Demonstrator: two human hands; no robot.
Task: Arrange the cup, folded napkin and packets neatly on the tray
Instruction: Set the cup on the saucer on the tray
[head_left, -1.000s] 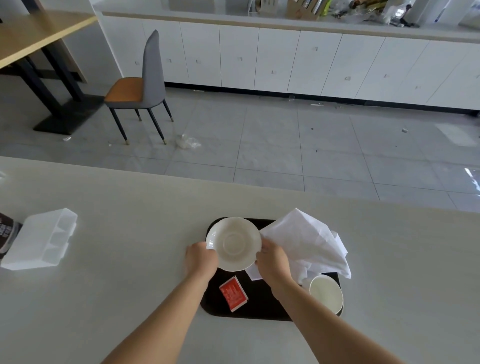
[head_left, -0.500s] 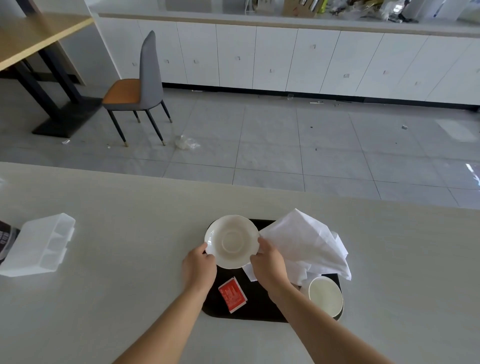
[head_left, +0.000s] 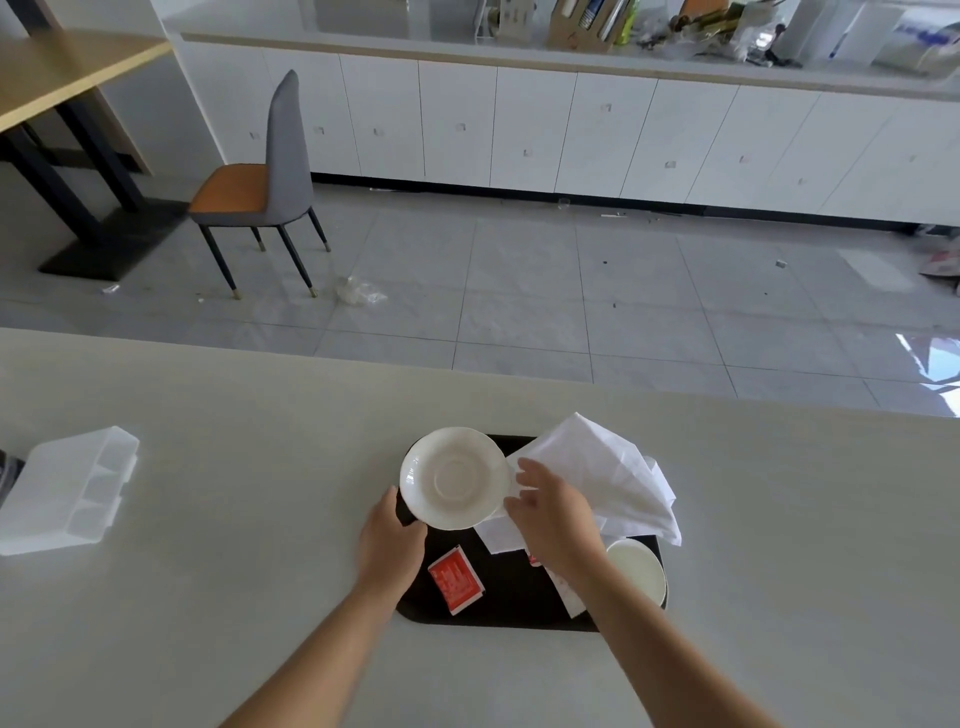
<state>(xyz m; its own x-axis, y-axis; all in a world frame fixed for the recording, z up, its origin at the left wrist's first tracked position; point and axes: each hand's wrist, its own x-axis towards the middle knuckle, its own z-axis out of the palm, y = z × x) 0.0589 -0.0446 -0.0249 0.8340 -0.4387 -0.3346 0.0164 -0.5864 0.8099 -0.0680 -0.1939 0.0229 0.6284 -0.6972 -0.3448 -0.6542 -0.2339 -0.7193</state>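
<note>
Your left hand (head_left: 390, 540) grips the near-left rim of the white saucer (head_left: 453, 478), which sits tilted over the far-left corner of the black tray (head_left: 511, 597). Your right hand (head_left: 551, 514) hovers just right of the saucer, fingers spread and holding nothing, above the crumpled white napkin (head_left: 602, 473) that covers the tray's far-right part. On the tray, a red packet (head_left: 456, 579) lies near the left side; the white cup (head_left: 636, 571) stands in the near-right corner, partly behind your right forearm. Well left of the tray, a clear plastic organiser (head_left: 67, 491) rests on the pale counter (head_left: 234, 441).
</note>
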